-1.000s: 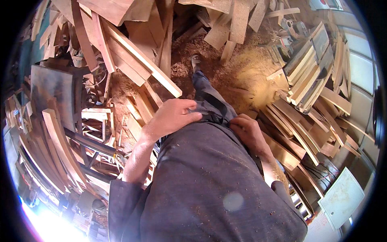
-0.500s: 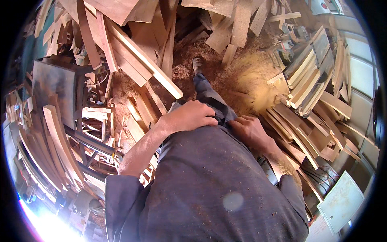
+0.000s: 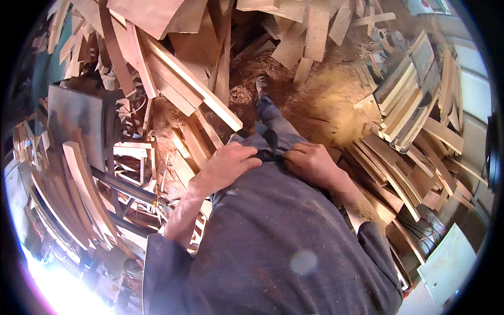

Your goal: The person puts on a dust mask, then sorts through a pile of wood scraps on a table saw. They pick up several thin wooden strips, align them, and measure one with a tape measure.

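At my waist, both hands rest against my dark shirt, which has specks of sawdust on it. My left hand has its fingers curled over clothing at the shirt's lower edge. Opposite it, my right hand is bent closed on the clothing too, a small gap away. The dark trousers show just beyond the fingers, and one foot stands out on the sawdust. Fingertips are partly hidden, so whether they pinch shirt or waistband is unclear. No tool shows in either hand.
Stacked boards lie to the right, below more planks on a stand. A long board juts toward me from the far left. Sawdust covers the floor ahead. A metal machine and upright planks stand left.
My left hand has drawn back to the left, its fingers more curled. My right hand has come up and inward over the front of the waist. The view has shifted slightly.
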The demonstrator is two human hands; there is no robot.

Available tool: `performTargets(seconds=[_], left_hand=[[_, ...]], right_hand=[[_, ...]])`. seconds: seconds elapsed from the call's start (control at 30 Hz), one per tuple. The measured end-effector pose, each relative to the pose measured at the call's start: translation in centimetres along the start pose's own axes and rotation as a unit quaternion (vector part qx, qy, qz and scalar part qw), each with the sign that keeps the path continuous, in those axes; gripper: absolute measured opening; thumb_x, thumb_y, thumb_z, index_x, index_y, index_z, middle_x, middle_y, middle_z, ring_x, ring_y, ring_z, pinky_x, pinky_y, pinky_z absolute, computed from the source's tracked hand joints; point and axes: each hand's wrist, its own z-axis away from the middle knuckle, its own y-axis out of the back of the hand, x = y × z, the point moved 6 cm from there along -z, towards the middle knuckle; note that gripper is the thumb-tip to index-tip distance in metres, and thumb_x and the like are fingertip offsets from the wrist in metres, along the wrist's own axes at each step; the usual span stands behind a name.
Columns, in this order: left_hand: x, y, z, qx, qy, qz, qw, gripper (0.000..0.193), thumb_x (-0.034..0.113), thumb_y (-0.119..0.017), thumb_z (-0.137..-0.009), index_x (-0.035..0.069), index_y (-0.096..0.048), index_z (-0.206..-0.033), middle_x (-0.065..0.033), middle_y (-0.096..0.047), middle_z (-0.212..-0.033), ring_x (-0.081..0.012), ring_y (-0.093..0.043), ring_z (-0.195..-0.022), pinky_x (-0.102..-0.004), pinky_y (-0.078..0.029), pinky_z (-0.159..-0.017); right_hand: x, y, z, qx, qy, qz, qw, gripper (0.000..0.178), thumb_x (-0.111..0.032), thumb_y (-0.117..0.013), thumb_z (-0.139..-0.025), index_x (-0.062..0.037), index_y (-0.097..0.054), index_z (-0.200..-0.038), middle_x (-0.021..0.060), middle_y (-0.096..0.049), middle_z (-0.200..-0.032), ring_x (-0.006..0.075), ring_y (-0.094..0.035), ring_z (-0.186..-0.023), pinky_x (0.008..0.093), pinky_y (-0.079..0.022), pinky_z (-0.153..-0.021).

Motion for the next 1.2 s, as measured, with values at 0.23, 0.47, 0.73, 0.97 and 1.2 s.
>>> performTargets(seconds=[0.23, 0.47, 0.73, 0.97, 1.2], left_hand=[[-0.2, -0.7, -0.6, 0.009, -0.021, 0.010, 1.000, 0.032, 0.029, -0.070, -0.094, 0.001, -0.069, -0.110, -0.0156, -0.066, -0.096, -0.0339, -0.062, -0.096, -0.0415, -0.049, -0.084], [-0.5, -0.3, -0.1, 0.019, -0.002, 0.017, 1.000, 0.037, 0.029, -0.071, -0.094, 0.000, -0.067, -0.117, -0.0177, -0.067, -0.099, -0.0347, -0.064, -0.095, -0.0413, -0.051, -0.085], [-9.5, 0.9, 10.6, 0.119, 0.199, 0.260, 0.937, 0.031, 0.021, -0.068, -0.100, 0.002, -0.064, -0.124, -0.0020, -0.067, -0.105, -0.0107, -0.061, -0.099, -0.0296, -0.051, -0.090], [-7.9, -1.9, 14.2, 0.078, 0.206, 0.244, 0.944, 0.041, 0.025, -0.077, -0.089, 0.001, -0.064, -0.118, -0.0140, -0.068, -0.101, -0.0202, -0.067, -0.092, -0.0351, -0.053, -0.084], [-9.5, -3.8, 18.0, 0.025, 0.246, 0.217, 0.944, 0.051, 0.030, -0.078, -0.089, -0.002, -0.062, -0.125, -0.0163, -0.071, -0.113, -0.0251, -0.069, -0.104, -0.0372, -0.054, -0.090]], right_hand=[[5.9, 0.1, -0.5, -0.105, -0.446, -0.324, 0.828, 0.036, -0.037, -0.066, -0.095, -0.0014, -0.075, -0.098, 0.0000, -0.062, -0.073, 0.0091, -0.057, -0.068, 0.0282, -0.046, -0.060], [6.5, -4.9, -1.4, -0.116, -0.452, -0.436, 0.769, 0.038, -0.041, -0.068, -0.096, -0.0035, -0.073, -0.095, -0.0031, -0.062, -0.075, 0.0073, -0.052, -0.065, 0.0256, -0.038, -0.056], [7.9, -1.5, -1.0, 0.143, -0.264, -0.014, 0.954, 0.029, -0.022, -0.078, -0.088, -0.0010, -0.070, -0.106, 0.0055, -0.066, -0.090, 0.0135, -0.060, -0.074, 0.0291, -0.049, -0.068], [-0.6, -4.1, -10.1, -0.117, -0.114, -0.193, 0.968, 0.020, -0.012, -0.077, -0.088, -0.0017, -0.072, -0.104, 0.0097, -0.067, -0.089, 0.0168, -0.065, -0.074, 0.0299, -0.053, -0.068], [-5.0, -9.7, -12.8, -0.258, -0.016, -0.136, 0.957, 0.017, -0.020, -0.076, -0.089, -0.0048, -0.073, -0.096, 0.0118, -0.068, -0.088, 0.0272, -0.067, -0.078, 0.0373, -0.053, -0.072]])
